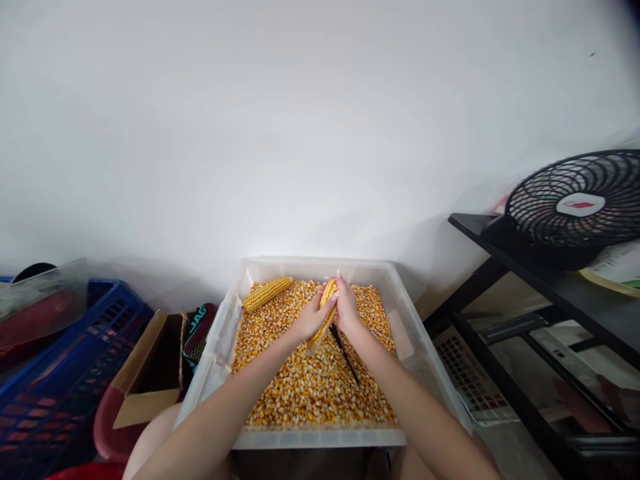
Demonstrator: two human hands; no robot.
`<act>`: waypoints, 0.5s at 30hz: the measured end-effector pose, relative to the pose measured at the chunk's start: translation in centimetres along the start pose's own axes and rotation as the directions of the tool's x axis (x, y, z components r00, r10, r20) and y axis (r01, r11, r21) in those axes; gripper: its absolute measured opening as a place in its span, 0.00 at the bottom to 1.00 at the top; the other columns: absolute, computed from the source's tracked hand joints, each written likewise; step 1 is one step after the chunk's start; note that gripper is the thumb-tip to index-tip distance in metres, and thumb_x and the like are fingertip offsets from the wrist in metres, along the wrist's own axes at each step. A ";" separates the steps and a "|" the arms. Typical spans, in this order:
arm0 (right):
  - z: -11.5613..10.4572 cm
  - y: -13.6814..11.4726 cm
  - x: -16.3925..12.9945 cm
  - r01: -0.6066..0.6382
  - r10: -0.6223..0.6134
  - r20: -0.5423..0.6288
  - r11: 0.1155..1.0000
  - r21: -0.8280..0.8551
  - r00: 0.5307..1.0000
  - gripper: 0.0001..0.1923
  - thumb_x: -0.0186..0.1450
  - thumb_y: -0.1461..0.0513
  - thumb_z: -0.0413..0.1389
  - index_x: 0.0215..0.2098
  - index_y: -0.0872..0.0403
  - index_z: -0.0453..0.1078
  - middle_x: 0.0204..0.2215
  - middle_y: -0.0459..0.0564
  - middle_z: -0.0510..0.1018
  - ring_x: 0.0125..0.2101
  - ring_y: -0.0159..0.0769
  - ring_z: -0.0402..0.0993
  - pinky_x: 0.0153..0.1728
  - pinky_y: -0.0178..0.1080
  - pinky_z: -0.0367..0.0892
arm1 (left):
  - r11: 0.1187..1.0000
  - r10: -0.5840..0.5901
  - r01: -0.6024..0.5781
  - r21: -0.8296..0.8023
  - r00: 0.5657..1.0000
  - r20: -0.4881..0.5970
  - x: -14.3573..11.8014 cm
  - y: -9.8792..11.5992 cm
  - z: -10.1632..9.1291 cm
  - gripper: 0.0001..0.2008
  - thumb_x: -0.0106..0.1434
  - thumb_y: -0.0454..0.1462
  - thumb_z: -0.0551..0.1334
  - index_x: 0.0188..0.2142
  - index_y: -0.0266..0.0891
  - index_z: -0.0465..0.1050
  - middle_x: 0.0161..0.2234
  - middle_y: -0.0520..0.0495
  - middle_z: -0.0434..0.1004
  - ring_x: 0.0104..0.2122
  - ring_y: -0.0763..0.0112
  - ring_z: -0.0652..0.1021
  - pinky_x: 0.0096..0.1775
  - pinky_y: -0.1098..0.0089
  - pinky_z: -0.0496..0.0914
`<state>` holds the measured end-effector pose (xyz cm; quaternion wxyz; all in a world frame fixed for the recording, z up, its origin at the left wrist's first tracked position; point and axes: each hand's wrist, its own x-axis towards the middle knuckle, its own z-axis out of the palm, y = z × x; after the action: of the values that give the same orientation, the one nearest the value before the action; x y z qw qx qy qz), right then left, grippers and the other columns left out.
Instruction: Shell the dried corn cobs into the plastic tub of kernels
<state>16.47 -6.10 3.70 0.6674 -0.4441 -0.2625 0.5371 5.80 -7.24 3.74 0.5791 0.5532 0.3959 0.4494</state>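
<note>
A clear plastic bin [220,347] in front of me is filled with loose yellow corn kernels [305,387]. Over its middle, my left hand [311,319] and my right hand [347,308] both grip one dried corn cob [327,297], held upright and slightly tilted. A second whole cob [267,293] lies on the kernels at the bin's far left corner. A thin black tool [345,353] rests on the kernels just below my right hand.
A blue crate [75,373] and an open cardboard box [150,373] stand at the left. A black metal shelf [540,293] at the right carries a black fan [575,207]. A white wall rises behind the bin.
</note>
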 end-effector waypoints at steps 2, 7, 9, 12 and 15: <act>0.4 0.5 -0.3 0.033 -0.034 -0.060 0.999 -0.011 0.998 0.19 0.54 0.47 0.55 0.31 0.54 0.70 0.25 0.47 0.77 0.28 0.36 0.74 0.31 0.36 0.67 | 0.995 0.026 -0.026 0.101 1.000 0.002 -0.2 -0.6 0.6 0.23 0.55 0.49 0.61 0.47 0.42 0.72 0.44 0.45 0.76 0.48 0.57 0.72 0.51 0.62 0.63; 0.8 1.2 -0.6 0.084 -0.094 -0.114 0.992 -0.091 0.989 0.20 0.56 0.46 0.52 0.30 0.54 0.69 0.21 0.46 0.75 0.24 0.35 0.71 0.29 0.36 0.66 | 0.983 0.011 0.007 0.184 0.995 -0.096 -0.9 -1.5 1.9 0.25 0.60 0.50 0.55 0.52 0.40 0.68 0.48 0.43 0.73 0.49 0.56 0.72 0.53 0.58 0.61; 0.8 1.4 -0.5 0.124 -0.143 -0.105 0.977 -0.172 0.984 0.22 0.57 0.45 0.50 0.30 0.54 0.69 0.21 0.45 0.75 0.24 0.34 0.70 0.28 0.36 0.65 | 0.984 0.044 -0.013 0.178 0.984 -0.173 -1.2 -1.3 2.3 0.26 0.61 0.50 0.54 0.53 0.39 0.66 0.54 0.42 0.68 0.55 0.57 0.67 0.57 0.59 0.56; 0.8 1.7 -0.3 0.186 -0.211 -0.069 0.946 -0.266 0.975 0.23 0.58 0.44 0.48 0.30 0.54 0.70 0.24 0.47 0.76 0.26 0.34 0.70 0.29 0.36 0.65 | 0.992 0.041 -0.017 0.121 0.980 -0.195 -1.4 -0.7 2.6 0.27 0.62 0.52 0.51 0.54 0.38 0.65 0.54 0.40 0.67 0.54 0.59 0.67 0.56 0.60 0.56; 0.5 1.6 -0.1 0.242 -0.263 -0.020 0.912 -0.331 0.964 0.23 0.60 0.45 0.45 0.33 0.54 0.71 0.29 0.49 0.77 0.31 0.36 0.71 0.35 0.37 0.65 | 0.999 0.012 -0.006 0.043 0.989 -0.144 -1.4 -0.2 2.6 0.28 0.61 0.54 0.52 0.52 0.38 0.66 0.45 0.40 0.75 0.46 0.60 0.74 0.51 0.61 0.63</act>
<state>15.32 -5.96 2.54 0.6569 -0.5274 -0.3810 0.3809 7.87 -9.30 3.72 0.5349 0.5332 0.4438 0.4824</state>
